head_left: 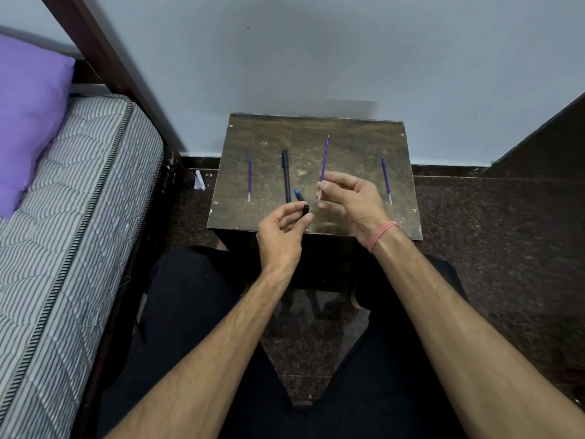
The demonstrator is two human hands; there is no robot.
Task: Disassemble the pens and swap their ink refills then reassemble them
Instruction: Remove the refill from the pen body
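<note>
While both forearms reach forward over the lap, the two hands meet above the near edge of the small brown worktop (348, 144). The left hand (281, 236) is turned palm inward, its fingers curled and its thumb and forefinger pinching a short black pen piece (305, 210), which sticks up out of the grip. Just beyond that piece, a small blue-tipped part (298, 194) shows; whether it lies on the worktop or joins the black piece, I cannot tell. The right hand (351, 201), wrist bent and wearing a pink thread band (381, 236), is closed on a thin purple refill (324, 160), pinching it near its lower end between thumb and fingertips. The refill stands tilted, its tip pointing away toward the wall (316, 58), while its pale lower end pokes out beneath the fingers. The two hands are close but not touching.

On the worktop, a black pen (286, 175) lies lengthwise just left of the hands. Farther left of it lies another purple refill (249, 179), and a third refill (386, 180) lies near the worktop's right edge, well apart from the right hand. Left of the worktop stands a bed with a striped mattress (79, 217) and a purple pillow (28, 115).
</note>
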